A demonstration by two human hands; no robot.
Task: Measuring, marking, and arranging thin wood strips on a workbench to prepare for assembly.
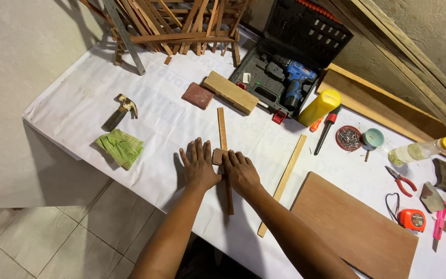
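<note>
White sheeting covers the long worktable [145,108], which runs from a grey wall down to a tiled floor. Largest on it, well right of the fingers, lies a flat brown board [354,222]. Far beyond the fingertips a stack of wooden slats [181,26] leans at the table's end. Beyond and to the right of the fingers an open black tool case [290,57] holds a blue cordless drill [296,81] in its moulded tray.

A dark wooden strip [225,155] runs from beyond the fingertips back under the hands toward the table's near edge. The left hand [198,165] lies flat on the sheeting just left of the strip, fingers straight and slightly spread, gripping nothing. The right hand [241,170] rests palm-down over the strip, fingers extended and close together, pressing rather than clasping. A small brown block [218,155] sits between the two hands' fingertips against the strip, touched by both.

Just right of the right fingers a pale lath [284,181] lies at a slant. Well beyond the fingers lie a pale wooden block [231,92] and a reddish sanding pad [197,95]. Far right stand a yellow bottle [319,107], a round red dish [349,138] holding nails, and a small teal cup [373,138] whose contents I cannot tell. Left of the fingers lie a green cloth [120,148] and a hammer [120,111].
</note>
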